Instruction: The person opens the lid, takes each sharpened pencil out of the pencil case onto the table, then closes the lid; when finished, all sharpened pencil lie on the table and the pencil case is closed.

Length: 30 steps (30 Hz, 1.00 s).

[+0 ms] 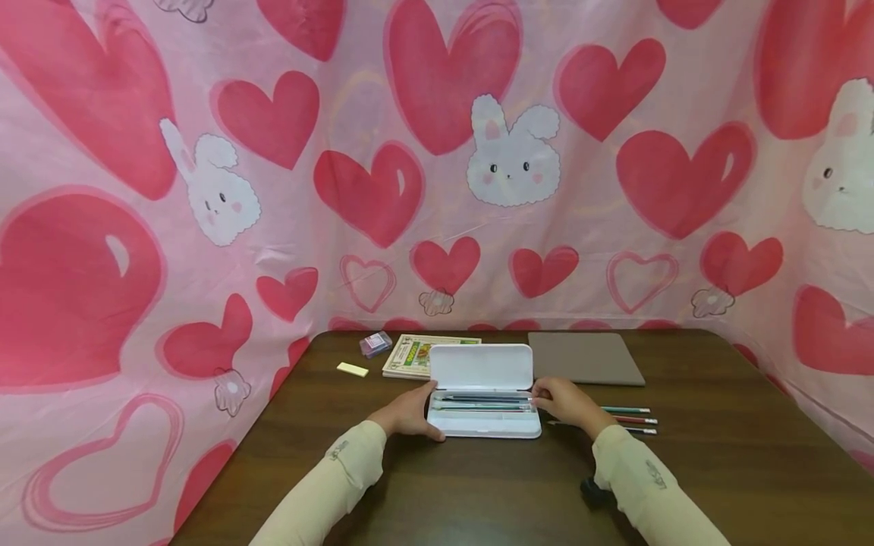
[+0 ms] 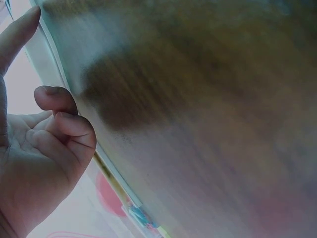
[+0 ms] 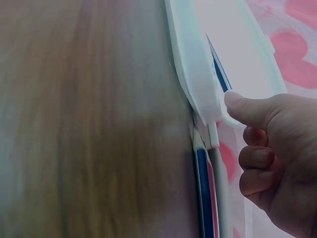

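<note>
A white pencil case (image 1: 484, 434) stands with its lid raised on the brown table, several pencils (image 1: 471, 409) lying inside. My left hand (image 1: 410, 411) holds the left end of the case, thumb by the front corner and fingers toward the back. In the left wrist view that hand (image 2: 47, 144) has its lower fingers curled. My right hand (image 1: 565, 402) is at the right end of the case. Between its thumb and forefinger it pinches a dark blue pencil (image 3: 221, 72), whose shaft reaches over the case in the right wrist view.
Teal, red (image 1: 642, 420) and dark pencils lie right of the case, partly behind my right wrist. A grey laptop-like slab (image 1: 586, 358) and a stack of booklets (image 1: 407, 356) lie behind. A small plastic box (image 1: 375, 344) and a yellow eraser-like block (image 1: 352, 369) are at left.
</note>
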### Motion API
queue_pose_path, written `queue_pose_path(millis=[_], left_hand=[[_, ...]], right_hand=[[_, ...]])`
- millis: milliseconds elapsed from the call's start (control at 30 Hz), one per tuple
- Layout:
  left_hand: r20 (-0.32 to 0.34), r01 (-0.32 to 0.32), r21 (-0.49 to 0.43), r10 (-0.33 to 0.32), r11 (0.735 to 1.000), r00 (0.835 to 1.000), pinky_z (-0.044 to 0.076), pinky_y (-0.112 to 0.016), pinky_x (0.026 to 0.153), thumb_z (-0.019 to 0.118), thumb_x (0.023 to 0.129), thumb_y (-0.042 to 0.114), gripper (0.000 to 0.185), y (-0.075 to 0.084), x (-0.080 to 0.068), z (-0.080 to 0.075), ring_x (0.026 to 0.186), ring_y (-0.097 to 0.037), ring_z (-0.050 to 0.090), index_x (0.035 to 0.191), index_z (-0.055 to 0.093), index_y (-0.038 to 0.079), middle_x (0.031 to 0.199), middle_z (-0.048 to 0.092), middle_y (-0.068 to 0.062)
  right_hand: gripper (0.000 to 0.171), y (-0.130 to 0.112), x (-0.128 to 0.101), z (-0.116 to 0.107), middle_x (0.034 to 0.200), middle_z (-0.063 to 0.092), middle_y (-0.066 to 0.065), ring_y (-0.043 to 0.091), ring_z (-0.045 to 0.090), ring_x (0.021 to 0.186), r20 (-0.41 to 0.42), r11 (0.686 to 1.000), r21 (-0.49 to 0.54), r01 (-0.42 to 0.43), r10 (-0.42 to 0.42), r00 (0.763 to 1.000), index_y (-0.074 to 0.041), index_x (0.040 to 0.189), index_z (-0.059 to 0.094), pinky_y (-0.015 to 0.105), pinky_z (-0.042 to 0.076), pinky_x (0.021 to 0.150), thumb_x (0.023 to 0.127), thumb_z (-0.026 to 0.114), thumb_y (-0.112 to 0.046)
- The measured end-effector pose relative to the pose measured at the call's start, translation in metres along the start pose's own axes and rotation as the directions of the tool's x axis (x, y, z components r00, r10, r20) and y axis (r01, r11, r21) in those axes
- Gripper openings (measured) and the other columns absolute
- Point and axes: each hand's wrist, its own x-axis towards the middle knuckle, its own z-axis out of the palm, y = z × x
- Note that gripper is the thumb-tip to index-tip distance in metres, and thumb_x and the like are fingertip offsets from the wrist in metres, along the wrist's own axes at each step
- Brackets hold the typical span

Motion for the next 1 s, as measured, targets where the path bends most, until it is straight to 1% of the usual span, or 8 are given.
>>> queue_pose_path(millis=[67,233,400,633,867,1000], left_hand=[[-0.002,-0.002,-0.001,0.002,1.000,1.000,0.031,-0.046,0.107,0.083,0.062,0.043,0.107,0.000,0.001,0.000,0.130,-0.029,0.039,0.144,0.026,0.004,0.144,0.038,-0.015],[-0.005,0.002,-0.005,-0.002,1.000,1.000,0.031,-0.046,0.108,0.083,0.061,0.042,0.108,-0.001,0.001,-0.002,0.130,-0.029,0.040,0.144,0.026,0.004,0.143,0.038,-0.015],[-0.001,0.008,-0.014,-0.008,1.000,1.000,0.030,-0.046,0.108,0.082,0.062,0.043,0.107,-0.001,0.001,-0.002,0.129,-0.029,0.039,0.145,0.025,0.006,0.144,0.038,-0.015],[-0.003,-0.008,-0.012,0.008,1.000,1.000,0.031,-0.047,0.107,0.083,0.063,0.041,0.106,-0.001,0.000,-0.002,0.130,-0.030,0.039,0.144,0.026,0.003,0.143,0.038,-0.016],[0.005,0.006,-0.017,-0.006,1.000,1.000,0.030,-0.048,0.108,0.083,0.062,0.042,0.107,-0.002,0.001,-0.001,0.131,-0.030,0.038,0.144,0.026,0.004,0.144,0.037,-0.015],[0.012,0.014,-0.017,-0.014,1.000,1.000,0.030,-0.048,0.107,0.082,0.062,0.043,0.106,-0.001,0.000,0.000,0.130,-0.029,0.039,0.144,0.026,0.005,0.144,0.038,-0.014]], right_hand=[[0.008,0.002,-0.003,-0.004,0.067,0.047,-0.004,0.005,0.039,0.062,-0.015,1.000,-0.006,0.007,-0.007,1.000,-0.008,0.079,0.060,0.021,0.034,0.055,0.085,0.064,-0.011],[0.010,0.011,-0.012,-0.014,0.064,0.048,-0.005,0.002,0.040,0.058,-0.047,1.000,0.019,0.017,-0.016,0.999,-0.008,0.077,0.059,0.021,0.035,0.053,0.085,0.064,-0.011],[0.010,0.021,-0.022,-0.021,0.066,0.048,-0.006,0.001,0.039,0.059,-0.072,0.999,0.038,0.008,-0.005,0.997,-0.010,0.075,0.060,0.021,0.035,0.053,0.084,0.066,-0.010],[0.009,0.034,-0.037,-0.031,0.068,0.049,-0.007,-0.001,0.039,0.062,-0.113,0.999,0.042,0.013,-0.008,0.994,-0.010,0.075,0.062,0.021,0.036,0.054,0.082,0.067,-0.011],[0.009,0.043,-0.053,-0.042,0.070,0.049,-0.006,-0.002,0.039,0.064,-0.113,0.998,0.061,-0.030,0.037,0.993,-0.010,0.076,0.062,0.021,0.037,0.054,0.082,0.068,-0.013],[0.008,0.050,-0.061,-0.045,0.071,0.050,-0.007,-0.002,0.040,0.065,-0.129,0.997,0.065,-0.039,0.047,0.991,-0.011,0.076,0.063,0.021,0.037,0.055,0.082,0.068,-0.013]])
